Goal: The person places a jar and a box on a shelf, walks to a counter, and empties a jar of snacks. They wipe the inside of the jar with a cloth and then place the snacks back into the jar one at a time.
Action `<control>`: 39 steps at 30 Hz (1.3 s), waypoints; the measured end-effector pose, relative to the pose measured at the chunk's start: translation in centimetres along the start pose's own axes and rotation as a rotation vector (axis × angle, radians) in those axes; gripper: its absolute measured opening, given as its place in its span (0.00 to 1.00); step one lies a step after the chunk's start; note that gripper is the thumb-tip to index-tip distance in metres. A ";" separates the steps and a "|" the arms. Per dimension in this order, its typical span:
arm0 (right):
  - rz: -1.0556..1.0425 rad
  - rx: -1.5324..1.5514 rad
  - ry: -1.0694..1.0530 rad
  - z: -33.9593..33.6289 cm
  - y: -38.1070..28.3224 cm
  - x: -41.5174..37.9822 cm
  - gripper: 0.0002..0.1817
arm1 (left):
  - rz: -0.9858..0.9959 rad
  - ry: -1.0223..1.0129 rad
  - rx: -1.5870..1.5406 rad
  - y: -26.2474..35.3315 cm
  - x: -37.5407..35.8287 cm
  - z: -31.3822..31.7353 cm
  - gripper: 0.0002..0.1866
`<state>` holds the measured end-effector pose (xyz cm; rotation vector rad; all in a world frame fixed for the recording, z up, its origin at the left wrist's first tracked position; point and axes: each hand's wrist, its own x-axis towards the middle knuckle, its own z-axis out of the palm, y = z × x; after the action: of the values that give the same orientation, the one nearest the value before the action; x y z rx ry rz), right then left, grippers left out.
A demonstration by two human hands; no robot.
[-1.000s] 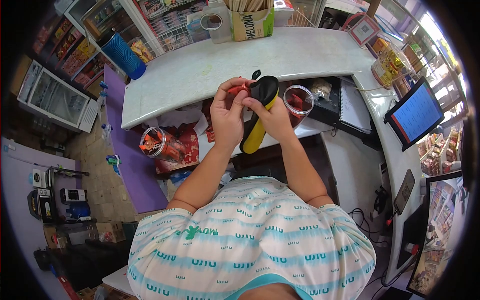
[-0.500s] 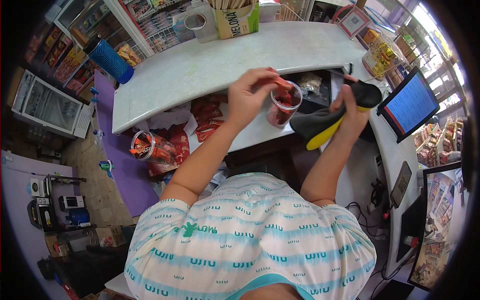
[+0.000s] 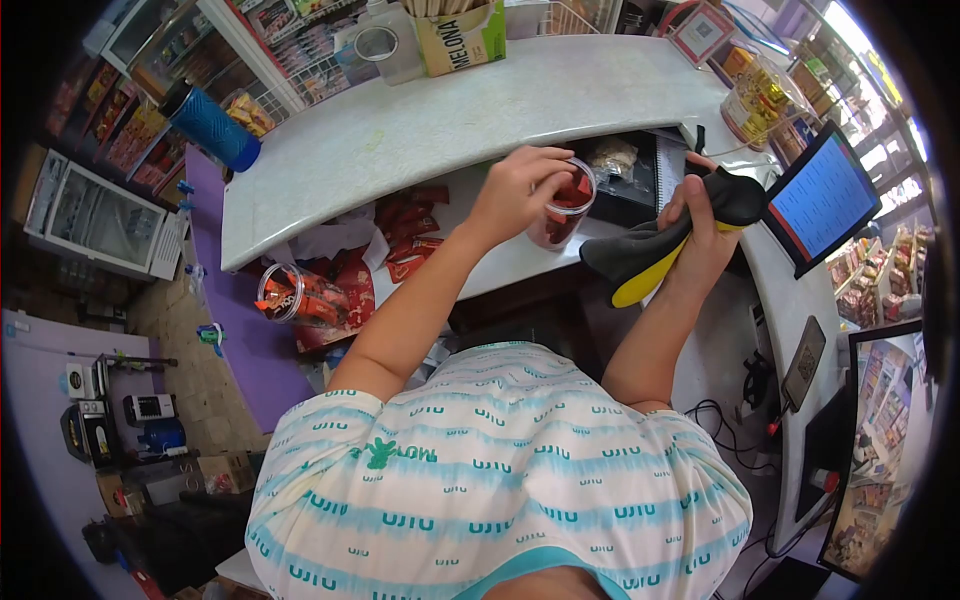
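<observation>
My left hand [image 3: 520,195] is at the mouth of a clear plastic jar [image 3: 550,235], its fingers curled in over the rim against a red packet [image 3: 577,190]. More dark red pieces show through the jar's wall. To the right, my right hand [image 3: 705,230] grips a black thing with a yellow edge [image 3: 640,255], broad and flat at its lower end and rounded at the top; I cannot tell what it is. Left of the jar, red wrappers [image 3: 410,235] lie on the shelf under the counter. A second clear jar [image 3: 300,297] with orange-red packets lies tilted farther left.
A white counter [image 3: 400,130] curves across the front, carrying a Melona box of sticks [image 3: 460,40] and a clear pump bottle [image 3: 395,50]. A blue tumbler [image 3: 215,125] stands at its left end. On the right are a tablet [image 3: 825,200] and a monitor [image 3: 875,450].
My left hand has moved down and slightly right, bringing the red packet from above the jar into its mouth. My right hand keeps hold of the black and yellow thing, almost unmoved.
</observation>
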<state>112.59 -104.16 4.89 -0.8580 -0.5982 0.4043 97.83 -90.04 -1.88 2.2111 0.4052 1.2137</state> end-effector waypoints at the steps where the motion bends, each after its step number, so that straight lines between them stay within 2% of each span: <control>1: 0.038 -0.002 -0.041 0.5 0.2 -0.3 0.16 | -0.007 0.007 0.007 -0.2 -0.9 -0.9 0.10; 3: 0.084 0.001 -0.093 1.6 1.0 -0.8 0.17 | -0.129 0.066 0.093 -1.6 -3.7 -3.0 0.09; 5: 0.144 -0.097 -0.373 2.6 2.6 -1.6 0.18 | -0.363 -0.117 0.298 -4.5 -7.5 -5.0 0.13; 6: 0.207 -0.128 -0.493 3.2 3.5 -2.1 0.19 | -0.371 -0.112 0.304 -5.6 -9.7 -5.8 0.13; 7: 0.268 -0.158 -0.615 4.0 4.6 -2.6 0.20 | -0.430 -0.188 0.447 -6.7 -11.8 -6.4 0.13; 8: 0.243 -0.213 -0.715 4.5 6.3 -3.2 0.21 | -0.492 -0.265 0.588 -7.4 -13.3 -6.7 0.14; 9: 0.214 -0.267 -0.816 5.2 8.2 -3.7 0.22 | -0.503 -0.257 0.594 -7.9 -14.1 -6.8 0.14; 10: 0.048 -0.418 -0.848 5.9 9.6 -4.2 0.22 | -0.488 -0.293 0.646 -8.2 -14.9 -6.9 0.15; 14: -0.098 -0.399 -0.842 5.5 17.7 -6.0 0.22 | -0.447 -0.306 0.726 -9.5 -16.8 -6.3 0.18; 16: -0.122 -0.735 -0.995 4.5 20.3 -6.5 0.27 | -0.359 -0.261 0.755 -10.6 -17.4 -6.0 0.16; 17: -0.126 -0.733 -1.002 3.8 21.2 -7.2 0.27 | -0.362 -0.255 0.757 -11.3 -17.9 -5.9 0.16; 19: -0.037 -1.424 -1.138 2.3 22.3 -9.0 0.34 | -0.355 -0.141 0.699 -11.3 -17.8 -6.0 0.13; 21: 0.049 -1.401 -1.140 1.7 23.6 -9.7 0.38 | -0.362 -0.066 0.658 -10.9 -17.4 -6.7 0.13; 22: -0.002 -1.355 -1.160 1.7 23.7 -10.0 0.36 | -0.368 0.008 0.613 -10.6 -17.0 -6.9 0.13; 23: -0.048 -1.310 -1.180 1.4 23.9 -10.5 0.35 | -0.368 -0.001 0.607 -10.2 -16.8 -7.0 0.13; 24: -0.188 -1.366 -1.198 0.9 24.9 -10.8 0.32 | -0.377 0.112 0.481 -9.9 -16.4 -7.1 0.15; 25: -0.186 -1.369 -1.189 0.7 25.8 -10.5 0.32 | -0.381 0.227 0.356 -9.2 -15.5 -7.5 0.17; 27: 0.054 -1.266 -1.008 0.6 27.2 -9.5 0.27 | -0.421 0.266 0.295 -7.4 -14.6 -7.5 0.16; 28: 0.050 -1.263 -1.007 1.7 25.5 -9.3 0.27 | -0.561 0.440 -0.086 -7.0 -14.3 -7.3 0.15; 29: 0.307 -0.805 -0.805 2.7 23.8 -8.9 0.26 | -0.683 0.607 -0.478 -6.8 -13.8 -7.1 0.14; 30: 0.536 -0.344 -0.579 4.0 21.5 -8.7 0.25 | -0.708 0.683 -0.625 -6.2 -13.4 -7.0 0.14; 31: 0.541 -0.348 -0.576 5.4 19.6 -9.0 0.25 | -0.714 0.682 -0.627 -5.7 -13.2 -6.7 0.14; 33: -0.083 -0.399 -0.766 8.4 16.9 -10.1 0.23 | -0.804 0.749 -1.059 -4.7 -12.5 -5.5 0.13; 34: -0.087 -0.401 -0.762 9.1 16.6 -10.4 0.23 | -0.877 0.775 -1.228 -3.2 -11.9 -4.9 0.12; 35: -0.271 -0.546 -0.721 9.7 16.5 -10.6 0.22 | -0.933 0.839 -1.272 -1.9 -11.0 -4.6 0.12; 36: -0.457 -0.689 -0.676 10.2 16.3 -10.5 0.21 | -0.930 0.814 -1.255 -1.0 -10.7 -4.8 0.12; 39: -0.384 -0.782 -0.658 10.8 14.8 -9.5 0.21 | -0.859 0.745 -1.202 0.1 -10.1 -5.0 0.11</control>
<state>97.02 -94.37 -4.54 -1.3215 -1.5666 0.0743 88.17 -93.67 -6.44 0.4296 0.5915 1.2029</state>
